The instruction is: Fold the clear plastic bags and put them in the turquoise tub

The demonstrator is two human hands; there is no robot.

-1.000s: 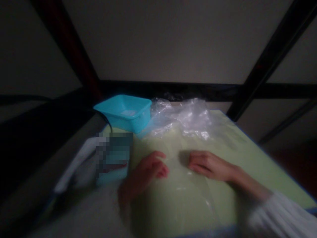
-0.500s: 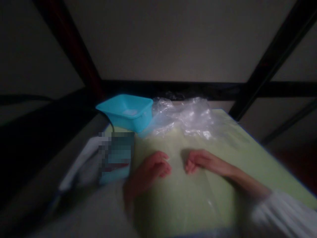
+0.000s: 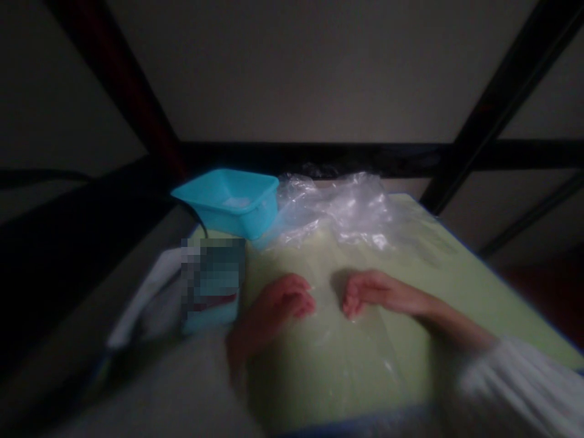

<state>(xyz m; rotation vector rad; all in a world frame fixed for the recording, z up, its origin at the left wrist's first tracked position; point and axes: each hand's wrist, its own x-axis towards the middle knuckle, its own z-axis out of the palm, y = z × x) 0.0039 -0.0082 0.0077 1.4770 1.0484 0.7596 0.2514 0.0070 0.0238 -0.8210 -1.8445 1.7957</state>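
Observation:
A thin clear plastic bag (image 3: 340, 359) is spread over the pale green tabletop in front of me, its faint edges and glints running toward the near edge. My left hand (image 3: 289, 295) is closed with curled fingers at its left part, apparently pinching the film. Facing it across a small gap, my right hand (image 3: 365, 292) is also curled shut on the plastic. The fingertips are blurred, so the exact grip is hard to see. Beyond both hands lies crumpled clear plastic (image 3: 356, 210); whether it is one piece with the bag I cannot tell.
A turquoise plastic basin (image 3: 255, 222) stands at the back left with something pale inside. Left of my left hand lies a partly blurred-out flat item (image 3: 214, 319) with a dark red strip. A dark cable hangs near the basin. Dark metal bars frame the table (image 3: 493, 310).
The whole view has shifted slightly, so things appear a little higher. Both hands keep nearly the same place and closed shape; the film between them has barely moved.

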